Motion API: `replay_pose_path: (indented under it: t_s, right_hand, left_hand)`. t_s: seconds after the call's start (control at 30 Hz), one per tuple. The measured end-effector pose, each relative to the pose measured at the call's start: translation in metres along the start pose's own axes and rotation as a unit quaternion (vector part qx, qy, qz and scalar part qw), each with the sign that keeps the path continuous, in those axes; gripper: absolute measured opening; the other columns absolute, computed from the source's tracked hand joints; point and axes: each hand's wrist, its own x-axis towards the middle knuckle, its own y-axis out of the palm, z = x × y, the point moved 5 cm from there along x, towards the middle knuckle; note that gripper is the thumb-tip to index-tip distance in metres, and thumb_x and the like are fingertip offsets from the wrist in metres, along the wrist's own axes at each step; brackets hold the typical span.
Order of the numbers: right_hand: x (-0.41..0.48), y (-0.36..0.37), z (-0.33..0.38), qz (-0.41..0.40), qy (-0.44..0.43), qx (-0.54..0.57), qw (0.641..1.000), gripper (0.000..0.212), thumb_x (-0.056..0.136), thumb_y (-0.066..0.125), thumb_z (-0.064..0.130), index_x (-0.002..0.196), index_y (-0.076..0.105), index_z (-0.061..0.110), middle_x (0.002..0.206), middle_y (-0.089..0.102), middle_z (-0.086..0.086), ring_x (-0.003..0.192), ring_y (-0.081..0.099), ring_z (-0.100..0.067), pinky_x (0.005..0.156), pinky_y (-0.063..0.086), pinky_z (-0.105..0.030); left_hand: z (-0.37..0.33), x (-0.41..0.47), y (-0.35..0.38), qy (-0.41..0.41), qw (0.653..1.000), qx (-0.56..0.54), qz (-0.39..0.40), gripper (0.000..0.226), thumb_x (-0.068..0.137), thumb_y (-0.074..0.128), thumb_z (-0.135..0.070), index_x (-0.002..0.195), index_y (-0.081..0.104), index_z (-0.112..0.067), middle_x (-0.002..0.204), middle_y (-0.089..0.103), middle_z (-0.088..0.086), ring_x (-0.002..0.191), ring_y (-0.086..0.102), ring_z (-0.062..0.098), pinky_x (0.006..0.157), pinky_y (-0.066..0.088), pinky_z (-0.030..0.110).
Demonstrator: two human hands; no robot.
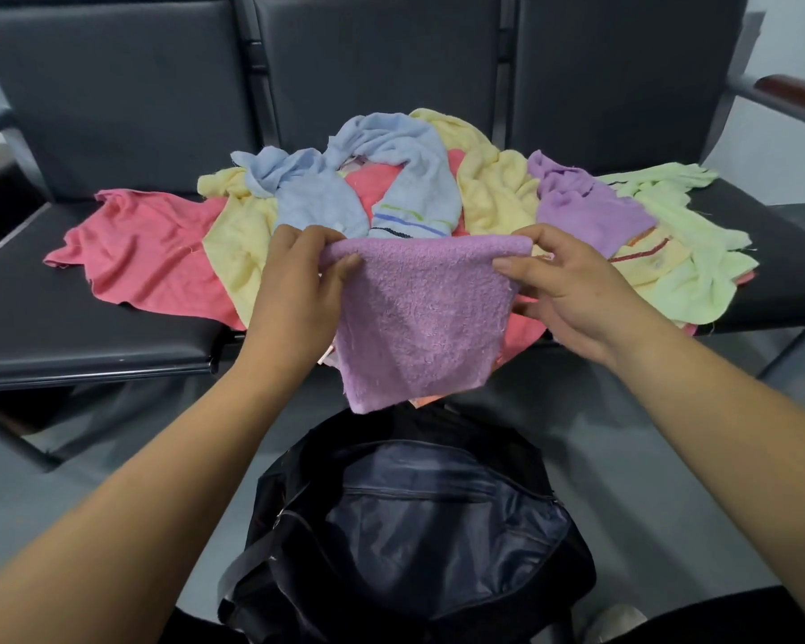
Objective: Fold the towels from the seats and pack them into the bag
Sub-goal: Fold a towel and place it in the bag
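A folded purple towel [419, 318] hangs in the air in front of the seats, above the bag. My left hand [298, 285] pinches its top left corner and my right hand [563, 290] pinches its top right corner. Below it, on the floor, a black bag [410, 541] stands unzipped, and its dark lining shows with nothing visible inside. Behind the towel a heap of loose towels [405, 192] lies across the black seats [89, 337]: pink, yellow, light blue, purple and pale green ones.
The row of black padded seats has backrests [382, 62] right behind the heap. An armrest [791, 93] juts out at the far right. Grey floor [647, 481] surrounds the bag.
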Motion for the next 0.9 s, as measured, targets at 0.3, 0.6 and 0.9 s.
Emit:
replay_pose_path:
  t_s: [0.3, 0.6, 0.9]
  right_hand:
    - [0.013, 0.006, -0.036, -0.09, 0.044, 0.148, 0.984, 0.009, 0.093, 0.067, 0.007, 0.102, 0.068, 0.008, 0.088, 0.074, -0.004, 0.081, 0.069, -0.015, 0.08, 0.057, -0.031]
    - [0.004, 0.026, -0.189, -0.133, 0.207, 0.158, 0.956, 0.008, 0.095, 0.067, 0.006, 0.099, 0.074, 0.005, 0.095, 0.078, -0.009, 0.089, 0.072, -0.021, 0.08, 0.058, -0.035]
    - [-0.044, 0.025, -0.355, -0.094, 0.405, 0.01, 0.91, 0.007, 0.097, 0.066, 0.012, 0.096, 0.065, 0.005, 0.103, 0.072, -0.013, 0.095, 0.067, -0.029, 0.085, 0.055, -0.043]
  left_hand:
    - [0.021, -0.008, 0.018, -0.087, 0.991, -0.085, 0.047, 0.028, 0.108, 0.039, -0.038, 0.105, 0.047, -0.012, 0.076, 0.047, -0.012, 0.063, 0.046, -0.01, 0.062, 0.036, 0.024]
    - [0.126, -0.069, 0.096, -0.263, 0.949, -0.101, 0.144, 0.034, 0.106, 0.038, -0.043, 0.122, 0.053, -0.016, 0.101, 0.058, -0.005, 0.096, 0.053, 0.015, 0.075, 0.04, 0.031]
    - [0.237, -0.174, 0.171, -0.323, 0.89, -0.019, 0.32, 0.027, 0.102, 0.053, -0.042, 0.1, 0.052, -0.015, 0.09, 0.061, 0.002, 0.085, 0.056, 0.018, 0.067, 0.041, 0.026]
